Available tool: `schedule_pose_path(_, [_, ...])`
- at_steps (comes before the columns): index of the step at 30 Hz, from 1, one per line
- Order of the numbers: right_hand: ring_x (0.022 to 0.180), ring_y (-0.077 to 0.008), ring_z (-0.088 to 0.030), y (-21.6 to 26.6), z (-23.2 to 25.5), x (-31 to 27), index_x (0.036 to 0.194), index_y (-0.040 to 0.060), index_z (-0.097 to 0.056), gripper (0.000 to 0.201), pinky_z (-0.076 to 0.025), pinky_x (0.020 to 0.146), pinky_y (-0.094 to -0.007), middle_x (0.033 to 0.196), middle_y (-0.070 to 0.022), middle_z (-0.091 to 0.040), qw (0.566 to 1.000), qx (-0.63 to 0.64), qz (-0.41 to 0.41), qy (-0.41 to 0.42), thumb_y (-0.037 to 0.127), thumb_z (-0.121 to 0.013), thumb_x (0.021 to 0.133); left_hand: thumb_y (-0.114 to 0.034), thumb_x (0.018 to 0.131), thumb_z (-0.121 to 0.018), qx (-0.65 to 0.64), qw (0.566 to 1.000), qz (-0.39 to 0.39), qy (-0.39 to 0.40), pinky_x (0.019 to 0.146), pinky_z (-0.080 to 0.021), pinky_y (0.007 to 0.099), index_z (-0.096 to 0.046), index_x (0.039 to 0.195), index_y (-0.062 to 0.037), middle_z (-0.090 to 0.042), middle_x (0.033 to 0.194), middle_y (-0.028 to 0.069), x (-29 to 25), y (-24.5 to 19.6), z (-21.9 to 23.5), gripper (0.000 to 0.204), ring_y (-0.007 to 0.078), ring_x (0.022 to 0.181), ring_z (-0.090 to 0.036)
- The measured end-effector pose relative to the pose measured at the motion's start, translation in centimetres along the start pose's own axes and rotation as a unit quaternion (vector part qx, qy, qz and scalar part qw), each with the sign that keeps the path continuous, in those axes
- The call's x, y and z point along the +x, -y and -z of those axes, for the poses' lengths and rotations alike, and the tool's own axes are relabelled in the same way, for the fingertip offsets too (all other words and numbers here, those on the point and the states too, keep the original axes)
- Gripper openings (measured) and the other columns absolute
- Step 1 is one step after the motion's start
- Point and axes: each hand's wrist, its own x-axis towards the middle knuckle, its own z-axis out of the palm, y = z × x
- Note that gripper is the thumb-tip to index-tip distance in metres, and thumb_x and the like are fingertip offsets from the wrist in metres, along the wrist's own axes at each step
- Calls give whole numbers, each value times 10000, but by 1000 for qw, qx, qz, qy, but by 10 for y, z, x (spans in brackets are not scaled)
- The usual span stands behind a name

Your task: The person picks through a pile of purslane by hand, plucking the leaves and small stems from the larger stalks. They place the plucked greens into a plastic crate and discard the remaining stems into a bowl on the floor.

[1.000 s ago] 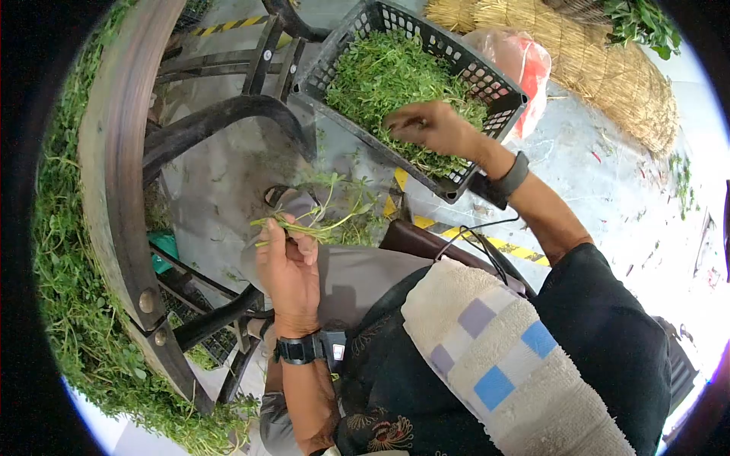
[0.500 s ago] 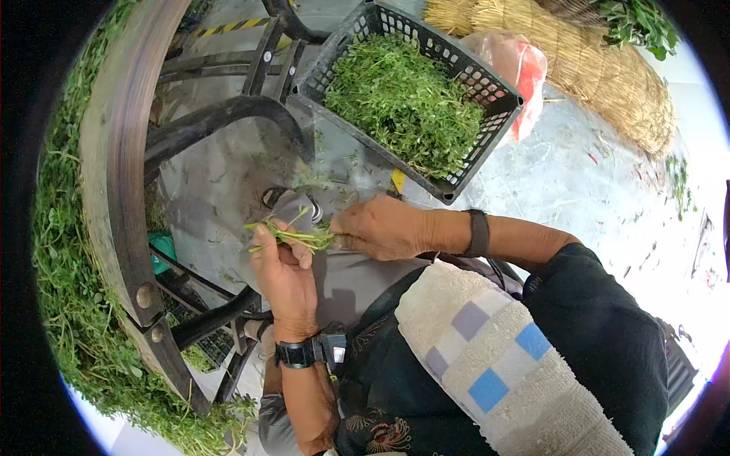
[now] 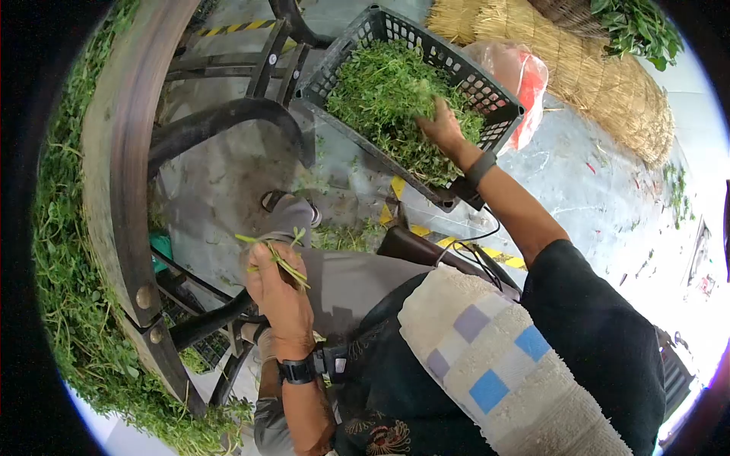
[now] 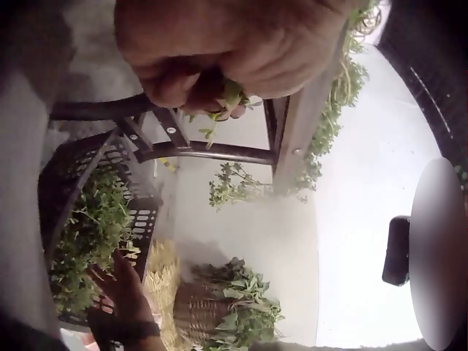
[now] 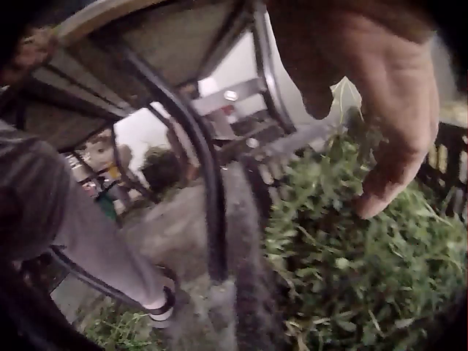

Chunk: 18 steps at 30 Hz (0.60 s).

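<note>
My left hand [image 3: 281,308] pinches a few short green stems [image 3: 285,266] between thumb and fingers, above the lap. In the left wrist view a leafy bit [image 4: 232,93] pokes out past the curled fingers. Over the black plastic crate [image 3: 361,144] is my right hand [image 3: 447,133], its thumb and fingers spread apart. The crate holds a heap of leafy green sprigs [image 3: 380,91]. Right by those fingertips, a blurred pale green sprig [image 3: 420,91] shows against the heap. From the right wrist, a leafy tip [image 5: 345,99] appears between the spread thumb and fingers, close over the heap.
A wooden table edge [image 3: 125,182] runs along the left, with a mass of greens [image 3: 65,289] on top. Black curved metal legs [image 3: 228,118] stand between table and crate. Behind the crate lie a red-and-white plastic bag [image 3: 528,91] and a straw roll [image 3: 601,83].
The right hand went from the crate to the left hand's stems, then back over the crate, where it is now spread. The stems in the left hand are shorter and have lost leafy tips.
</note>
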Motion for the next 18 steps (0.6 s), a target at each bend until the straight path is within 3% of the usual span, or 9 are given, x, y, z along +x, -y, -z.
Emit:
schedule_pose_path(1, [1036,-411,-527,-7,-3,9,1346,55,-257,746,-473,843,-438,1206,-275,-483,988,69,-125,57,376,-655,803,-313,943,-511,-2,1000,-4,1,529,-360,222,-487,782,-94,-470,684,-12,-1,3,1,273,80,593,-438])
schedule_pose_path(2, [1036,-411,-527,-14,-10,16,1346,55,-257,746,-473,843,-438,1206,-275,-483,988,69,-122,57,376,-655,803,-301,944,-512,-12,1000,11,-27,524,-368,219,-493,786,-89,-479,689,-11,-4,7,2,265,82,601,-452])
schedule_pose_path(4, [977,-264,-572,1,-22,20,1375,107,-267,713,-514,693,-429,1200,-157,-523,893,334,-237,186,124,-677,792,-289,945,-513,-16,998,28,-55,520,-375,216,-499,790,-85,-488,694,-9,-7,8,5,257,84,608,-466])
schedule_pose_path(5, [963,-235,-561,-24,-68,40,1372,106,-275,706,-518,690,-410,1184,-141,-522,943,253,-165,143,114,-678,792,-294,945,-513,-5,997,26,-70,507,-371,206,-496,782,-83,-495,689,-5,-8,6,6,267,74,591,-460])
schedule_pose_path(8, [932,-268,-589,23,-102,45,1345,107,-333,666,-515,710,-405,1163,-146,-547,956,227,-140,123,143,-686,781,-298,945,-512,11,997,21,-77,487,-366,196,-498,777,-78,-509,681,3,-9,4,13,277,66,566,-460])
schedule_pose_path(10, [849,-280,-629,46,-118,36,1209,80,-508,483,-517,716,-375,1018,-157,-626,994,-83,61,20,192,-670,767,-296,946,-511,10,997,14,-71,480,-364,195,-504,778,-75,-516,678,7,-7,3,16,278,69,559,-466])
schedule_pose_path(11, [849,-280,-629,48,-116,40,1209,80,-508,483,-517,716,-375,1018,-157,-626,994,-83,62,20,192,-670,767,-293,943,-517,18,998,14,-57,501,-391,206,-513,795,-78,-534,696,10,-7,1,17,261,77,583,-490])
schedule_pose_path(13, [967,-344,-594,54,-111,48,1098,61,-595,384,-482,858,-374,1068,-194,-616,960,-177,1,218,272,-640,781,-290,940,-523,27,998,13,-47,523,-417,217,-522,811,-81,-551,714,14,-8,-2,18,245,86,607,-513])
schedule_pose_path(18, [852,-345,-619,23,-65,25,959,32,-650,251,-491,766,-404,913,-199,-644,994,13,-14,107,214,-591,796,-258,931,-545,49,998,25,-14,528,-421,202,-537,828,-82,-574,747,14,-11,-3,29,204,79,630,-528])
